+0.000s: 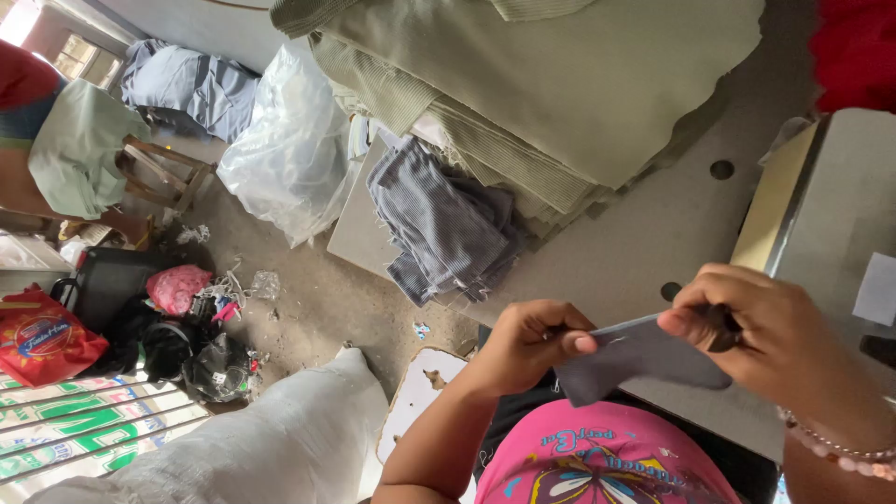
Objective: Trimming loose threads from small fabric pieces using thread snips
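- The small grey fabric piece (644, 359) is stretched between both hands just above the near edge of the grey work surface (672, 224), over the person's lap.
- The left hand (527, 345) pinches its left end – the fingers (574, 341) are closed on the cloth, thumb against fingertips.
- The right hand (756, 327), at three o'clock from the left one, clamps the top right edge with curled fingers, also closed on the cloth; a beaded bracelet (835, 453) sits on that wrist.
- The piece looks light, thin and limp. It sags a little between the grips, so I judge it needs holding at two edges or corners to stay flat. A matte weave, probably not slippery.
- At twelve o'clock from the hands lies a stack of ribbed grey-blue cloth pieces (443, 224) – soft, with frayed edges – hanging partly over the surface's edge.
- Beyond it, a large pile of olive-green fabric (560, 84), some layers ribbed like corduroy, others smooth, folded thick and likely heavy.
- At ten o'clock, on the floor, a crinkled clear plastic bag (289, 149); at seven o'clock a pale woven sack (280, 439).
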